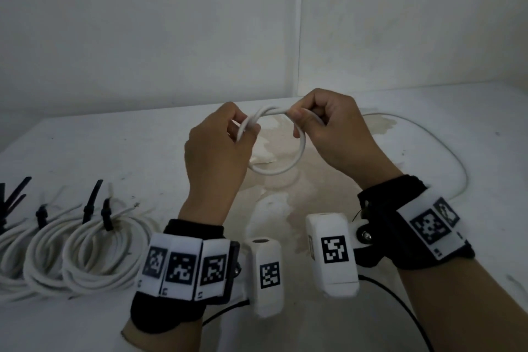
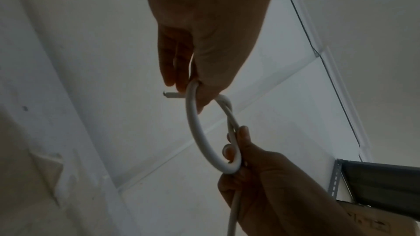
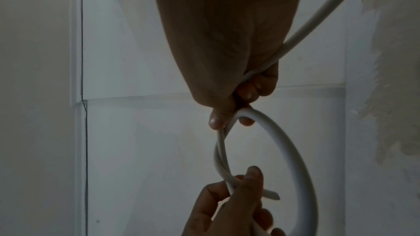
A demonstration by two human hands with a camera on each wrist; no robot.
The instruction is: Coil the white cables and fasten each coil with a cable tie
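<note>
A white cable [image 1: 297, 156] forms one small loop in the air above the table's middle. My left hand [image 1: 243, 128] pinches the loop's left side, where the cable's cut end [image 2: 169, 94] sticks out past the fingers. My right hand [image 1: 303, 117] pinches the loop's right side. From that hand the loose cable [image 1: 445, 151] trails right in a wide curve over the table. Both wrist views show the loop [image 2: 193, 128] [image 3: 293, 148] stretched between the two hands. Three finished coils [image 1: 105, 251] with black cable ties [image 1: 93, 200] lie at the left.
The white table [image 1: 114, 146] meets a white wall at the back, and a stained patch [image 1: 288, 208] spreads over its middle. Black wires [image 1: 400, 311] run from the wrist cameras near the front edge. A grey metal shelf bracket [image 2: 375, 184] shows in the left wrist view.
</note>
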